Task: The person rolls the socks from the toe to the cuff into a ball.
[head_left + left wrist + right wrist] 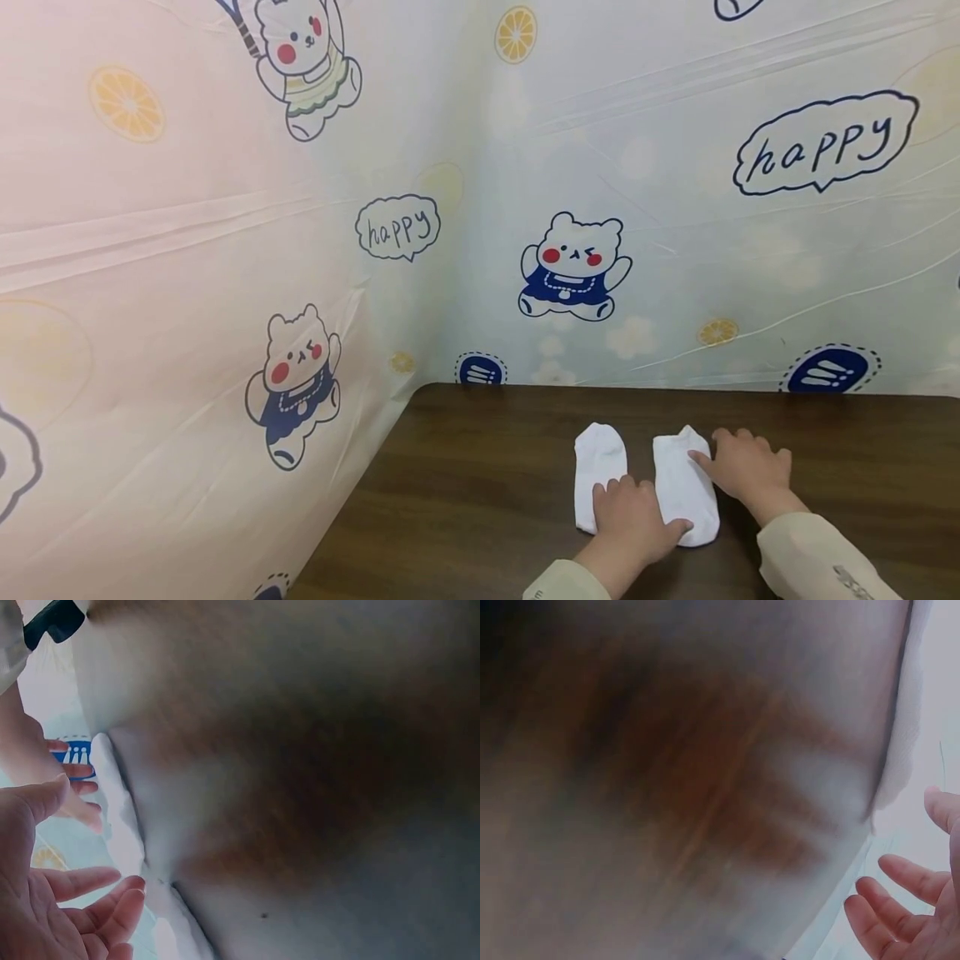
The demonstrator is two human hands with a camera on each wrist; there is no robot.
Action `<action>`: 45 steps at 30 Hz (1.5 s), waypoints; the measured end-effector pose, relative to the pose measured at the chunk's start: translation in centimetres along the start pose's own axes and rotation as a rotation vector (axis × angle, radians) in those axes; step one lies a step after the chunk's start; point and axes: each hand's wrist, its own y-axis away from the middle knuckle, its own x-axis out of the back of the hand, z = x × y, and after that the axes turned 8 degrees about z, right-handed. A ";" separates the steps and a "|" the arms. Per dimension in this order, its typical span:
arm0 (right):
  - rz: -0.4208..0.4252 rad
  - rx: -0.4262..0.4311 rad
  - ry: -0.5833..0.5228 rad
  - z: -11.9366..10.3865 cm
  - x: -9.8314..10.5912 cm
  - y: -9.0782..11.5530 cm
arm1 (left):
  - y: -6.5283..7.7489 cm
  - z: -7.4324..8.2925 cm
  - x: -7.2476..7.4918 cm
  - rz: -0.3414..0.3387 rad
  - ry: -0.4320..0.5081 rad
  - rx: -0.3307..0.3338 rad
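Two white socks lie flat side by side on the dark wooden table point(465, 500) in the head view. My left hand point(630, 517) is low between them: its fingers overlap the near right side of the left sock point(600, 450), and its thumb reaches over the near part of the right sock point(678, 479). At that sock's right edge is my right hand point(753, 471), thumb on the white fabric and fingers spread beyond it. Loosely bent fingers of the left hand point(75, 900) show in the left wrist view, and those of the right hand point(919, 911) in the right wrist view, nothing gripped in either.
A printed sheet with bears and "happy" bubbles hangs as a wall behind the table point(675, 267) and along its left side point(187, 333). The table's back edge runs a short way beyond the socks.
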 end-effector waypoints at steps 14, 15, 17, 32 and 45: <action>-0.047 0.005 0.016 0.0 0.0 -0.5 | 0.2 0.3 -0.8 -0.010 -0.021 -0.007; -0.053 0.005 0.017 0.0 0.0 -0.5 | 0.2 0.3 -0.8 -0.015 -0.020 -0.005; -0.062 0.004 0.015 0.0 -0.1 -0.6 | 0.1 0.3 -0.9 -0.028 -0.020 -0.003; -0.073 0.027 -0.005 0.6 -0.5 -0.6 | -0.2 0.1 -1.2 -0.047 -0.025 -0.011; -0.114 -0.001 -0.055 0.1 -0.2 -0.8 | 0.0 0.2 -1.3 -0.035 -0.027 0.001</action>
